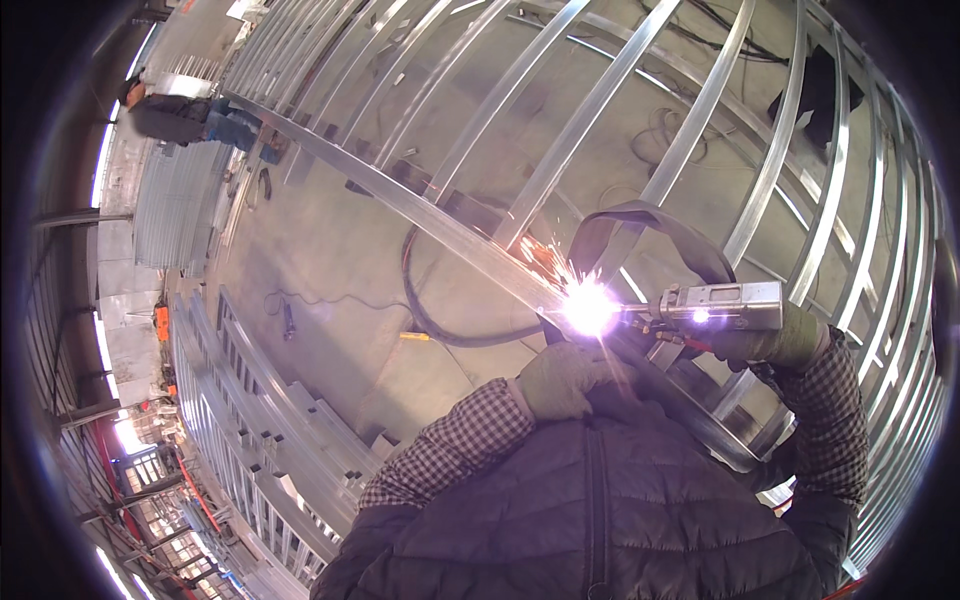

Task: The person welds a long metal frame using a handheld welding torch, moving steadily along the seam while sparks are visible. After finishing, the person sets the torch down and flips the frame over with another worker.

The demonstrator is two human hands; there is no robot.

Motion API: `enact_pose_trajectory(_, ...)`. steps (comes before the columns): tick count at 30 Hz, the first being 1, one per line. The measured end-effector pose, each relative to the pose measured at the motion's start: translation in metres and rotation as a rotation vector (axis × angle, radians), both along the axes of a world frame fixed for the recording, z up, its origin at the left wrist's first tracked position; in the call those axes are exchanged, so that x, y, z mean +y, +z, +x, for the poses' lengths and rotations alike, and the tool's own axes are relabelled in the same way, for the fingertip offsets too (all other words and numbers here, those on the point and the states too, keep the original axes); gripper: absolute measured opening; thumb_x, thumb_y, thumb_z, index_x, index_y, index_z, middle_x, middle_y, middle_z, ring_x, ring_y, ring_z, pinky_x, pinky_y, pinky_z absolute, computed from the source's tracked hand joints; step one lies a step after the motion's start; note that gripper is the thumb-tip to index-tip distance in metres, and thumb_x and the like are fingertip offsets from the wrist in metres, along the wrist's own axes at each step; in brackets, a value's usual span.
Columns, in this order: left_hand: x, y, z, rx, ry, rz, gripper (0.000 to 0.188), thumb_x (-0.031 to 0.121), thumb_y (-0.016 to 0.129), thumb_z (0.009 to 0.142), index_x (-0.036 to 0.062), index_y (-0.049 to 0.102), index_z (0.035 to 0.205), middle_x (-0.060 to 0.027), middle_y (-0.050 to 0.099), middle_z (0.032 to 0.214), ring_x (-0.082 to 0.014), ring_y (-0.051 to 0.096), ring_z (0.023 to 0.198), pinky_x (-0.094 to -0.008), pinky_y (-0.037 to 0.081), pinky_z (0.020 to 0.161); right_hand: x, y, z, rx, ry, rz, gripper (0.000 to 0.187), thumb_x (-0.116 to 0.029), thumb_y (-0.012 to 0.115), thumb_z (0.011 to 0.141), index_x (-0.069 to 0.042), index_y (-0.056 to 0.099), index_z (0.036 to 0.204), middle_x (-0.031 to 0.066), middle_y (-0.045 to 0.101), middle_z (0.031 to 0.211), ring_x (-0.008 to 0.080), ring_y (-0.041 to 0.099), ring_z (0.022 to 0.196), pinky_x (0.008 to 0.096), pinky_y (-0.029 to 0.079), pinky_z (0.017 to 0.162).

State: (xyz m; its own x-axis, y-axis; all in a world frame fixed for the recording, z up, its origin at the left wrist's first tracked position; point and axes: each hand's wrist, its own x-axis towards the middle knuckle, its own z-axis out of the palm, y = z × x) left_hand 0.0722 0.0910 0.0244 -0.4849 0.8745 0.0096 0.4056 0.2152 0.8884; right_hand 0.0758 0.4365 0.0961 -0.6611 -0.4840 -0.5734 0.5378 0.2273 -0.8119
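Torch (725, 305) sits in the right hand (780, 342), gloved fingers closed around it, its tip at a white glare (590, 307) on the rail (400, 195). Apart from it, the left hand (558, 382), also gloved, is just beside the glare; whether it grips anything I cannot tell. Crossbars (590, 125), more than ten, run off the rail over grey floor (320, 240). One yellow piece (414, 336) lies near one dark hose (470, 340). Farther left: stacked metal (320, 450), one other person (175, 118).

Person (172, 119) at upper left; metal frames (218, 385) stacked lower left; small yellow item (414, 336) on floor (345, 262).
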Motion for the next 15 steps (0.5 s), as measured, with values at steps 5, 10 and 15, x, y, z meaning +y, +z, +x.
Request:
enact_pose_trajectory(5, -0.007, -0.005, 0.01, 0.04, -0.01, -0.042, 0.07, 0.006, 0.078, 0.059, 0.0126, 0.072, 0.128, -0.0129, 0.069, 0.128, -0.0344, 0.069, 0.113, -0.0438, 0.057, 0.099, -0.004, 0.009, 0.013, 0.016, -0.068, 0.091, 0.049, -0.022, 0.082, 0.091, -0.004, 0.068, 0.134, 0.0044, 0.076, 0.094, 0.0084, 0.062, 0.067, 0.0257, 0.051, 0.056)
enact_pose_trajectory(10, -0.019, -0.006, 0.023, -0.044, -0.094, -0.173, 0.082, 0.004, 0.08, 0.059, 0.0149, 0.066, 0.139, -0.012, 0.069, 0.137, -0.0346, 0.063, 0.129, -0.046, 0.052, 0.108, -0.007, 0.016, 0.026, 0.024, -0.044, 0.147, 0.048, -0.021, 0.079, 0.093, -0.003, 0.067, 0.135, 0.0036, 0.074, 0.094, 0.0095, 0.065, 0.068, 0.0266, 0.052, 0.057)
enact_pose_trajectory(15, -0.037, -0.007, 0.045, 0.101, -0.054, -0.057, 0.084, 0.007, 0.081, 0.054, 0.0141, 0.068, 0.137, -0.0105, 0.069, 0.136, -0.0359, 0.063, 0.129, -0.0456, 0.053, 0.108, -0.024, 0.025, 0.039, 0.384, -0.051, 0.216, 0.047, -0.014, 0.078, 0.088, -0.003, 0.068, 0.133, 0.0023, 0.074, 0.087, 0.0104, 0.066, 0.066, 0.0274, 0.054, 0.057)
